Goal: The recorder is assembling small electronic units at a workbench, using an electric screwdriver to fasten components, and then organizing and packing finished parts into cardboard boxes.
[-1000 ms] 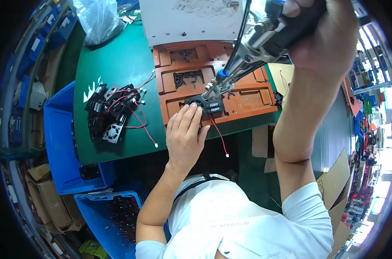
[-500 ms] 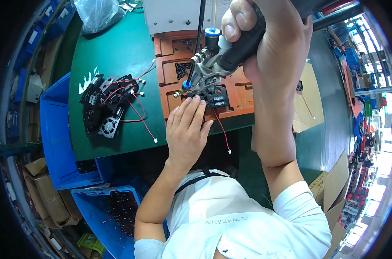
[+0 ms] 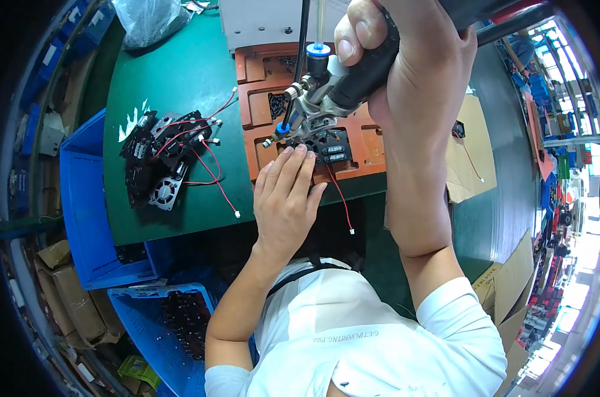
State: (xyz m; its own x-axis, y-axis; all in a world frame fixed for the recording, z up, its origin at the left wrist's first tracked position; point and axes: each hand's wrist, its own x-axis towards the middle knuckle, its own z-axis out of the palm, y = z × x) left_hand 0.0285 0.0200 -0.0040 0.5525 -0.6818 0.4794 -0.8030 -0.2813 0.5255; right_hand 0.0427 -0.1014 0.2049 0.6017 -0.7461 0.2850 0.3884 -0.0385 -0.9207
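Observation:
My right hand (image 3: 416, 73) is wrapped round the black grip of an air-hose-fed electric screwdriver (image 3: 363, 78). Its metal head, with blue-ringed hose fittings, slants down to the left over a black plastic part (image 3: 337, 152). That part sits in a recess of an orange tray (image 3: 368, 147), and a red-and-black wire with a white plug hangs from it over the front edge. My left hand (image 3: 283, 198) lies with outstretched fingers, the tips resting on the part's left side. The screwdriver's head and my fingertips hide the spot where the tip meets the part.
Left of the tray, several black fan assemblies (image 3: 161, 159) with red wires lie piled on the green table (image 3: 201, 221). Blue bins (image 3: 88, 205) stand at the table's left. A grey machine (image 3: 260, 23) is behind the tray; a cardboard sheet (image 3: 475, 172) with a small fan lies right.
The screwdriver and my right hand have shifted slightly to the left. My left hand has stayed on the black part.

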